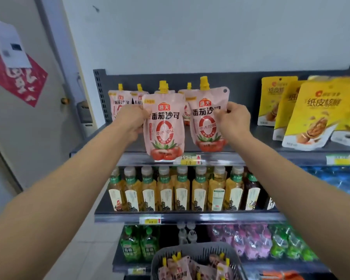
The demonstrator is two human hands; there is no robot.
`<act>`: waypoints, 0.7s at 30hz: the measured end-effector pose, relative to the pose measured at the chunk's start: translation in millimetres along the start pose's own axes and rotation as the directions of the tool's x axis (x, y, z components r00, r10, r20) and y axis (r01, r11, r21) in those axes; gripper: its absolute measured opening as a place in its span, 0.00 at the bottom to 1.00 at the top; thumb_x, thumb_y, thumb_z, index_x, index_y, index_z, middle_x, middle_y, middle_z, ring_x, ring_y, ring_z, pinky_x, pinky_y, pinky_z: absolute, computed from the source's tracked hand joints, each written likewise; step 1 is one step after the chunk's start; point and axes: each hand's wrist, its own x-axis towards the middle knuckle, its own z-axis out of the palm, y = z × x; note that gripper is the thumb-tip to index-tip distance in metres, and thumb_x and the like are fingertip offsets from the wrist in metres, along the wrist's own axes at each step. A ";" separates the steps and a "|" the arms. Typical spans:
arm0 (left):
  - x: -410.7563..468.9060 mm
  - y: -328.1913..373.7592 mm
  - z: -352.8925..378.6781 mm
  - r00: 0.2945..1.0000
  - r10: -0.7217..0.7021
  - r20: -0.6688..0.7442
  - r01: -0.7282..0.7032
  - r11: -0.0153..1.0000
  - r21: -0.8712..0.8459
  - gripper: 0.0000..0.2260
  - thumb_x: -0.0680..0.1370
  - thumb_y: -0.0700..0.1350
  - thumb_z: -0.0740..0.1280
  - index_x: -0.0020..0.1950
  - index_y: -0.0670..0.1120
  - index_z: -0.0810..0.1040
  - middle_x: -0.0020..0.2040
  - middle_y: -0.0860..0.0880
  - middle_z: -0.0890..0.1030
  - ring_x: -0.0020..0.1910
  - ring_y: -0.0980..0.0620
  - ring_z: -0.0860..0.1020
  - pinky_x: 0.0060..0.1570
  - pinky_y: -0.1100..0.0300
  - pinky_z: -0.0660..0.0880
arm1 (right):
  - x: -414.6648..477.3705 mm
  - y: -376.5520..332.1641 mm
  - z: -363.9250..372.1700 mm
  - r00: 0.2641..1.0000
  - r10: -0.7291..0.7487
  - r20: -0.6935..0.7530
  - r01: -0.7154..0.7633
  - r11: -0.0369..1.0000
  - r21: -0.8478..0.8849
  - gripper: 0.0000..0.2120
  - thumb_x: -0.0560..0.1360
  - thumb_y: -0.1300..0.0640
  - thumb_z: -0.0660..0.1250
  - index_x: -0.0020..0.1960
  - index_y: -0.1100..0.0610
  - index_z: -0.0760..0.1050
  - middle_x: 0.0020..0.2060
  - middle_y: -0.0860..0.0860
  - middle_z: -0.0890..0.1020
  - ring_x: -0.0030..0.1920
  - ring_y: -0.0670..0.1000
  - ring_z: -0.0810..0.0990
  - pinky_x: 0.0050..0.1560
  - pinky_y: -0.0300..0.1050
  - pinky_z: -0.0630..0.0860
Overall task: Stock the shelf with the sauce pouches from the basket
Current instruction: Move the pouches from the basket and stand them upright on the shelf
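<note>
Hands at top shelf: left hand and right hand each pinch a tomato sauce pouch, placing mid-way; next, seat both upright, then return to basket.

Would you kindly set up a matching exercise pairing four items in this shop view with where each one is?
Items:
1. sauce pouch in the left hand
2. yellow walnut bags
3. tea bottles
4. basket

Places:
A. second shelf, under the pouches
B. bottom of the view, with pouches inside
C. top shelf, far right
D. front edge of the top shelf, left of the pouch in the right hand

Pairs: 1-D, 2-C, 3-A, 4-B
</note>
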 end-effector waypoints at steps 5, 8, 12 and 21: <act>34.8 23.6 -1.7 0.998 0.061 -0.020 -0.061 0.998 -0.023 0.09 0.80 0.38 0.59 0.42 0.45 0.75 0.40 0.50 0.81 0.39 0.54 0.79 0.34 0.59 0.74 | 33.5 -14.7 12.0 1.000 -0.009 -0.019 0.010 0.999 0.046 0.09 0.76 0.60 0.63 0.40 0.54 0.79 0.33 0.46 0.81 0.41 0.52 0.83 0.44 0.51 0.82; 59.7 24.7 -2.4 0.998 0.054 -0.025 -0.054 0.998 -0.019 0.08 0.80 0.38 0.59 0.43 0.45 0.75 0.41 0.50 0.81 0.39 0.55 0.79 0.33 0.60 0.73 | 51.7 -13.0 21.7 0.999 0.024 -0.045 -0.021 0.998 0.066 0.11 0.76 0.59 0.63 0.36 0.53 0.77 0.31 0.45 0.80 0.40 0.52 0.84 0.44 0.52 0.82; 92.7 15.2 6.4 0.999 0.028 0.017 -0.028 0.999 -0.031 0.06 0.80 0.38 0.58 0.49 0.42 0.75 0.44 0.48 0.80 0.40 0.54 0.78 0.34 0.60 0.74 | 72.0 -2.3 33.1 0.995 0.087 -0.053 -0.082 0.993 0.088 0.11 0.77 0.59 0.63 0.37 0.52 0.77 0.36 0.49 0.83 0.44 0.54 0.84 0.47 0.57 0.82; 162.9 -14.5 1.1 0.999 0.013 0.052 -0.013 1.000 0.002 0.08 0.80 0.37 0.59 0.46 0.44 0.76 0.44 0.49 0.82 0.41 0.53 0.80 0.30 0.62 0.76 | 99.6 16.2 86.4 0.988 0.157 0.000 -0.156 0.986 0.055 0.08 0.77 0.61 0.63 0.41 0.60 0.78 0.39 0.55 0.84 0.47 0.59 0.84 0.49 0.60 0.80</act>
